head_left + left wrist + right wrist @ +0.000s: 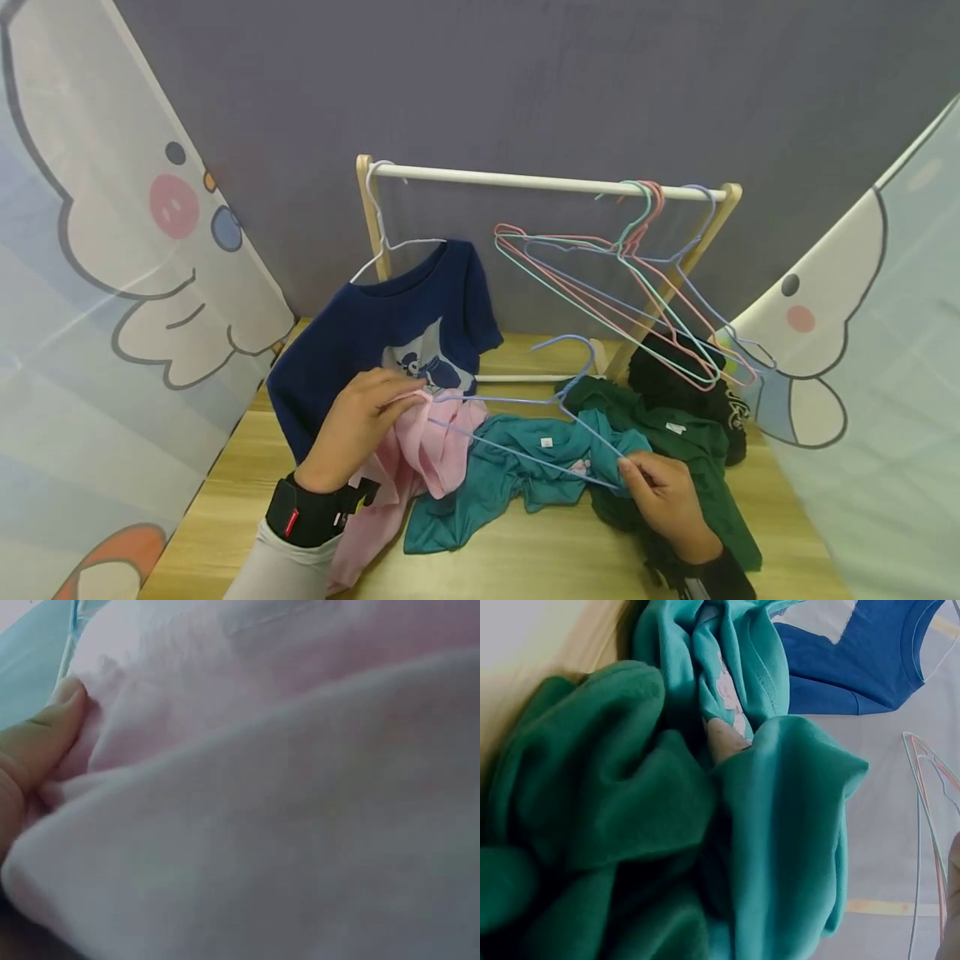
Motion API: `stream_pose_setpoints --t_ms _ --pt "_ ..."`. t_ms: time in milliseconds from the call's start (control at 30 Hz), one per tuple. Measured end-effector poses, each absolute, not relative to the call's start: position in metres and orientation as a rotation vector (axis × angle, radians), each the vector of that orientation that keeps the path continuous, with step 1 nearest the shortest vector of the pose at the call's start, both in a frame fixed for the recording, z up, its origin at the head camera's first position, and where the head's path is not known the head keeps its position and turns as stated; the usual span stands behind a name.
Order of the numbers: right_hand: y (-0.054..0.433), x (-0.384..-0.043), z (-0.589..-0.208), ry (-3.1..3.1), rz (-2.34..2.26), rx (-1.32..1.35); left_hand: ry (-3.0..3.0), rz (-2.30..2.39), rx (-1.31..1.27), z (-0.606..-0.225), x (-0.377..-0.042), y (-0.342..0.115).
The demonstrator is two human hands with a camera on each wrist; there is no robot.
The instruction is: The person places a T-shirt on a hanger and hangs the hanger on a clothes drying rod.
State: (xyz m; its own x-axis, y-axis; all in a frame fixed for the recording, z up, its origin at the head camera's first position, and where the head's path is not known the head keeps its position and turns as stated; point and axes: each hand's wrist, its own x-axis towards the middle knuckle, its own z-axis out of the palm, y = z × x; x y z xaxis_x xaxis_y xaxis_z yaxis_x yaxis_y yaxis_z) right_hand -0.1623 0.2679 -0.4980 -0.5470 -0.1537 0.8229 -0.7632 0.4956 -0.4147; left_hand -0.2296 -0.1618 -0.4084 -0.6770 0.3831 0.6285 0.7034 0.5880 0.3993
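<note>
My left hand (360, 429) pinches the pink garment (442, 450) at its upper edge, where one end of a periwinkle-blue wire hanger (561, 401) meets the cloth. In the left wrist view, pink cloth (247, 795) fills most of the picture, with the thumb (56, 731) pressed on its edge. My right hand (667, 496) grips the hanger's other end, its hook pointing up. Below the hanger a teal shirt (502, 467) lies crumpled on the table. The right wrist view shows teal cloth (787, 832) close up, a fingertip (724, 740) between its folds.
A navy shirt (390, 321) hangs on a white hanger at the left of the rack's white rail (510, 178). Several pink, mint and blue hangers (637, 242) hang at its right. Dark green (697, 454) and black (667, 367) garments lie on the wooden table (225, 492) at right.
</note>
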Motion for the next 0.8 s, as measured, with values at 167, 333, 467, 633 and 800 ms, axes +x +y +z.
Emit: stream_pose_setpoints --t_ms 167,333,467,633,800 --pt "0.269 -0.164 -0.494 -2.032 1.055 0.745 -2.342 -0.913 -0.965 -0.405 -0.229 -0.166" --pt "0.265 -0.166 -0.493 -2.029 1.070 0.785 -2.327 -0.950 -1.047 -0.402 -0.228 -0.162" --pt "0.247 -0.166 -0.494 -2.074 1.071 0.904 -2.312 -1.024 -1.188 -0.405 -0.225 -0.148" --pt "0.218 -0.165 -0.497 -2.174 1.018 0.962 -2.278 -1.053 -1.316 -0.409 -0.222 -0.123" --pt "0.206 -0.166 -0.499 -2.195 0.996 0.932 -2.322 -1.107 -1.267 -0.407 -0.220 -0.116"
